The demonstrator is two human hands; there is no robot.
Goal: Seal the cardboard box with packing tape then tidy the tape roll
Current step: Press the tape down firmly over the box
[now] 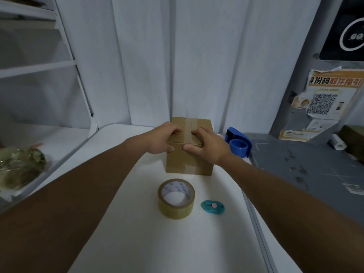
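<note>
A small brown cardboard box (189, 160) stands on the white table (137, 233), flaps closed, with a strip of clear tape running along the top seam and down the front face. My left hand (161, 139) grips the box's top left corner, fingers on the lid and thumb on the front. My right hand (206, 144) grips the top right part the same way, fingertips beside the tape strip. The roll of packing tape (176, 199) lies flat on the table in front of the box, untouched.
A small teal box cutter (212, 207) lies right of the roll. A blue tape dispenser (238, 144) stands right of the box at the table's edge. A grey mat (307, 164) covers the right-hand surface. A crumpled plastic bag (19, 166) sits at left, white shelves above it.
</note>
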